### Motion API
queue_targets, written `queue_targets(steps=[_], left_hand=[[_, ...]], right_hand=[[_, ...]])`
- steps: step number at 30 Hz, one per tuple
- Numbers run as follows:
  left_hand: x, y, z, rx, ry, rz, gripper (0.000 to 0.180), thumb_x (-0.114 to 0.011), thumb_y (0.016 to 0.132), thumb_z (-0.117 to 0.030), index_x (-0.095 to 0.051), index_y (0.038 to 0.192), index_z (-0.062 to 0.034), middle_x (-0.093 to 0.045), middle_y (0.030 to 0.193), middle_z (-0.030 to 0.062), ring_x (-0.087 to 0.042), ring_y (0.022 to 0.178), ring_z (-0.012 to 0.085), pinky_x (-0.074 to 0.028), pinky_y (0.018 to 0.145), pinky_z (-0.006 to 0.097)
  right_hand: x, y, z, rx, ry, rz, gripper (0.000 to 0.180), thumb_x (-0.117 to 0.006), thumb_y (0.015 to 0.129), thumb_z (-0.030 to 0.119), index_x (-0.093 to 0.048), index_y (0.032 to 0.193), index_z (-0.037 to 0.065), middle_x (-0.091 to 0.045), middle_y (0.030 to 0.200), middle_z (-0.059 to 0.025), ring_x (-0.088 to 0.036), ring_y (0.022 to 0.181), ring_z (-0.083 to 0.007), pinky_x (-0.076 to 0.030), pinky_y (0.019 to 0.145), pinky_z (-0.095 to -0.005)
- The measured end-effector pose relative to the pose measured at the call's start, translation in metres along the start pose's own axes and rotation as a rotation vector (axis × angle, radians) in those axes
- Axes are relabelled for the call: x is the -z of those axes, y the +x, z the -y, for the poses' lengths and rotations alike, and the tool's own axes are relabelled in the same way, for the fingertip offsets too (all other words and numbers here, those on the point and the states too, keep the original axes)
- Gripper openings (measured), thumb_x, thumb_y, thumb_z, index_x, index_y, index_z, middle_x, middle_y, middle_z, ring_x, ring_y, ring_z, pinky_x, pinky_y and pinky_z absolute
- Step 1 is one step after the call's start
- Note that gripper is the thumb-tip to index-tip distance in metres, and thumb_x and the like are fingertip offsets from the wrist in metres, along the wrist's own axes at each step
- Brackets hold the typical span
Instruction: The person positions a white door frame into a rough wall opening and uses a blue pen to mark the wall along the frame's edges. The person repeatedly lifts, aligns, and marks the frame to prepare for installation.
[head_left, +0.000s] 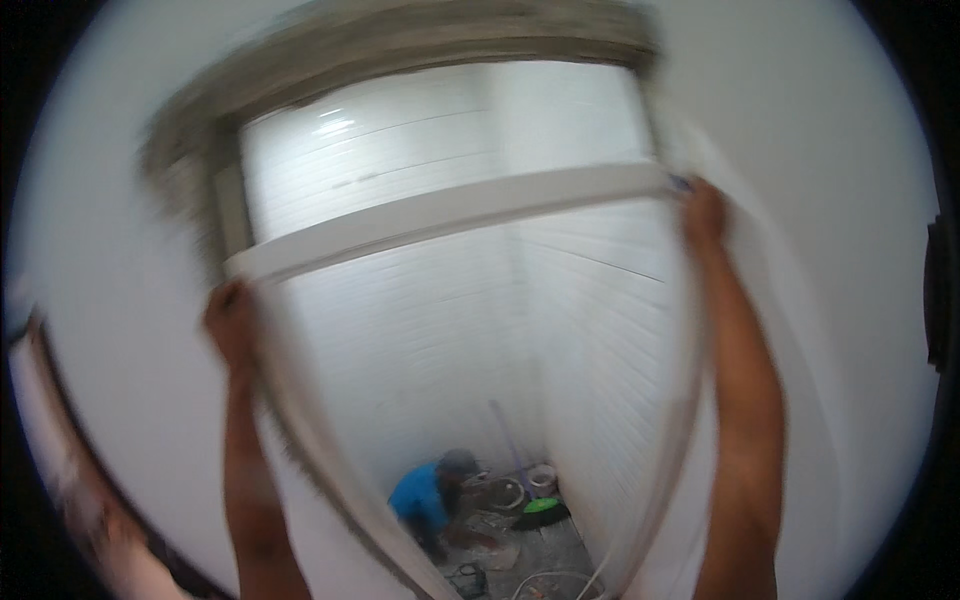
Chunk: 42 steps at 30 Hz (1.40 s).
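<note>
A white door frame stands in a wall opening, its top bar slanting up from left to right. My left hand is closed around the frame's upper left corner. At the upper right corner, my right hand is closed on the frame's edge. A small blue thing shows by the right fingers, too blurred to name. Both arms are raised. Above the top bar, the opening continues up to a rough grey cement edge.
Beyond the frame is a small room with white tiled walls. A person in a blue shirt crouches on its floor, near buckets, a green-and-black item and a purple stick. Plain white wall flanks the opening.
</note>
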<state>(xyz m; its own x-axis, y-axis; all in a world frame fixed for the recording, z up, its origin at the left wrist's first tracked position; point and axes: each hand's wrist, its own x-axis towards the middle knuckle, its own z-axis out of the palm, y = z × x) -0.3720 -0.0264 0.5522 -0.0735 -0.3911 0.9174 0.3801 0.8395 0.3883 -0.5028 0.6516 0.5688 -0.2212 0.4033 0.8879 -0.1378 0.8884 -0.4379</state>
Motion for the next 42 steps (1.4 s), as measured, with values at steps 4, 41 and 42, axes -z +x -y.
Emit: queue_targets(steps=[4, 41, 42], left_hand=[[-0.008, -0.013, -0.023, -0.214, -0.086, -0.126, 0.021, -0.073, 0.083, -0.014, -0.073, 0.100, -0.0015, -0.072, 0.093, 0.0127, -0.068, 0.086, 0.0200, -0.053, 0.083, 0.033], [-0.007, -0.010, -0.028, -0.201, -0.137, -0.170, 0.016, -0.067, 0.081, -0.006, -0.072, 0.095, -0.0028, -0.066, 0.085, 0.0134, -0.064, 0.079, 0.0293, -0.051, 0.075, 0.039], [-0.007, -0.008, -0.025, -0.120, -0.062, -0.131, 0.015, -0.066, 0.083, -0.005, -0.072, 0.097, -0.0013, -0.066, 0.086, 0.0123, -0.064, 0.080, 0.0269, -0.050, 0.077, 0.038]], right_hand=[[0.003, 0.010, -0.014, -0.044, -0.097, -0.055, 0.044, -0.035, 0.101, 0.032, -0.065, 0.110, 0.000, -0.066, 0.107, -0.0248, -0.062, 0.101, -0.0425, -0.046, 0.087, -0.0521], [-0.005, 0.021, -0.029, 0.006, -0.184, -0.049, 0.033, -0.048, 0.093, 0.017, -0.064, 0.119, 0.004, -0.066, 0.111, -0.0210, -0.061, 0.106, -0.0386, -0.046, 0.095, -0.0471], [-0.004, 0.015, -0.021, 0.009, -0.185, -0.060, 0.033, -0.046, 0.093, 0.018, -0.065, 0.116, 0.003, -0.066, 0.110, -0.0218, -0.062, 0.104, -0.0398, -0.047, 0.092, -0.0492]])
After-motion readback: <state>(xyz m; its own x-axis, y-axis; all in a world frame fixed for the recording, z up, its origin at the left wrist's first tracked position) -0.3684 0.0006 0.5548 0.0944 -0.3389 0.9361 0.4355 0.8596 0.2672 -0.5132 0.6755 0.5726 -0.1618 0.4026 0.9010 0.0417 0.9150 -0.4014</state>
